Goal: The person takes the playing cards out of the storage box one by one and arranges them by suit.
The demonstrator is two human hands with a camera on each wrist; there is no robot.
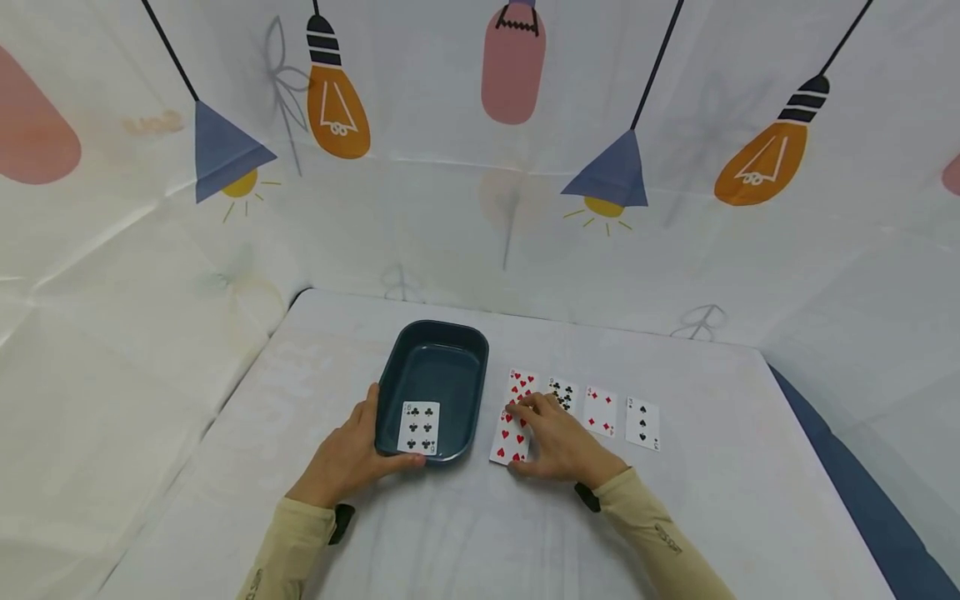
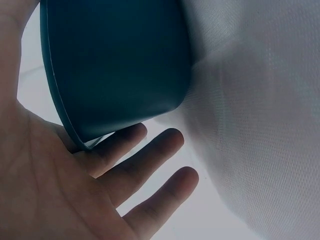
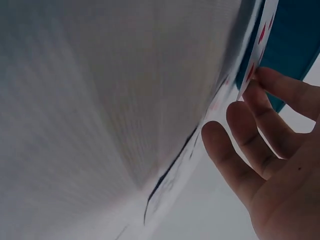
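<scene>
My left hand (image 1: 347, 454) holds the near-left corner of a dark blue dish (image 1: 387, 392), its fingers along the left side and its thumb at the near rim. In the left wrist view, fingers reach round the wall of the dish (image 2: 120, 65). A six of clubs (image 1: 418, 427) lies face up in the dish's near end. To the right of the dish, my right hand (image 1: 558, 442) holds a hearts card (image 1: 507, 442) by its edges. That card (image 3: 260, 42) stands edge-on at the fingertips in the right wrist view. It overlaps another hearts card (image 1: 522, 382) behind it.
Right of the hearts cards, a row continues with a clubs card (image 1: 564, 393) partly behind my right hand, a four of diamonds (image 1: 600, 412) and a three of spades (image 1: 642, 423). A white cloth covers the table (image 1: 720, 500). Behind it hangs a lamp-patterned sheet (image 1: 435, 225).
</scene>
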